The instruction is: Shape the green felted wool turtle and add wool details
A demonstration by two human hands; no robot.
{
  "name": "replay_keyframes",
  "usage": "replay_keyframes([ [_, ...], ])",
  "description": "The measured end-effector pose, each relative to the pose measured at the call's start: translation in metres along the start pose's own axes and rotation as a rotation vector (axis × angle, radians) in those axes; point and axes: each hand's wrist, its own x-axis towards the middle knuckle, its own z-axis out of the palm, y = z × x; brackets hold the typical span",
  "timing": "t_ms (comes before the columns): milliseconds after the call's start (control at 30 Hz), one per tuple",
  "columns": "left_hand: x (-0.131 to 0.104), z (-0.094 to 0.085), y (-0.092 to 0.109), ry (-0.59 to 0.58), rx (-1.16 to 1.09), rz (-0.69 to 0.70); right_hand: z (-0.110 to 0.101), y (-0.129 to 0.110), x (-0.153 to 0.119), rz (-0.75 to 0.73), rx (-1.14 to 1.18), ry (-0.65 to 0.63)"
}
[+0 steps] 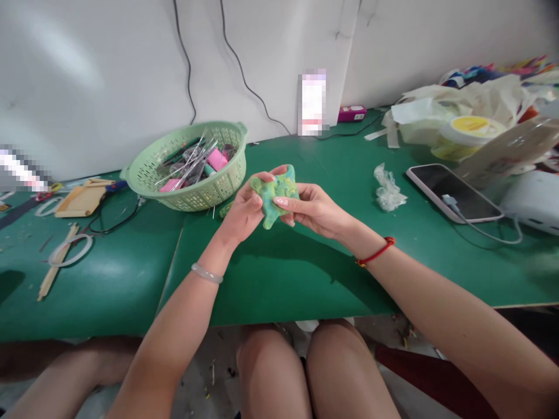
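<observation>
Between my two hands is a lump of marbled green, blue and yellow modelling clay (279, 195), flattish, with several stubby points sticking out. It is held above the table's middle. My left hand (247, 209) grips its left side, thumb bent against the near face. From the right, my right hand (312, 209) pinches the clay, thumb on the front and fingers behind, partly hidden. Just beyond my left wrist a small green piece (226, 210) lies on the table, partly covered by the hand.
A pale green basket (196, 195) with metal rods and pink pieces stands at the back left. Rightward lie crumpled clear plastic (388, 189), a charging phone (456, 192) and a yellow-lidded tub (474, 128). A white ring (70, 250) and wooden strip (55, 273) lie left on the green table (271, 285).
</observation>
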Motion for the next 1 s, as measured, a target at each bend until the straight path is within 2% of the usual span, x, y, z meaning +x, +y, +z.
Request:
replay_keyframes([
  [167,0.0006,-0.0023,0.0012,0.011,-0.004,-0.002,-0.0001,-0.0009,0.0007,-0.009,-0.081,-0.001],
  [367,0.0014,-0.0073,-0.0017,-0.170,-0.005,-0.027,-0.0006,0.0005,0.0001,-0.044,-0.202,-0.030],
  [433,0.0010,-0.0066,-0.0015,-0.196,-0.010,-0.040,-0.0015,0.0007,-0.0002,-0.056,-0.231,-0.024],
  [633,-0.0003,-0.0018,0.0002,-0.189,0.003,-0.079,-0.0021,-0.0035,-0.0013,-0.063,-0.305,-0.012],
  [800,0.0009,-0.0047,0.0008,-0.153,0.020,-0.075,-0.0015,-0.0050,-0.0016,-0.053,-0.372,-0.029],
  [1000,0.0024,-0.0060,0.0019,-0.168,0.021,-0.064,-0.0015,-0.0031,-0.0017,-0.040,-0.387,-0.044],
])
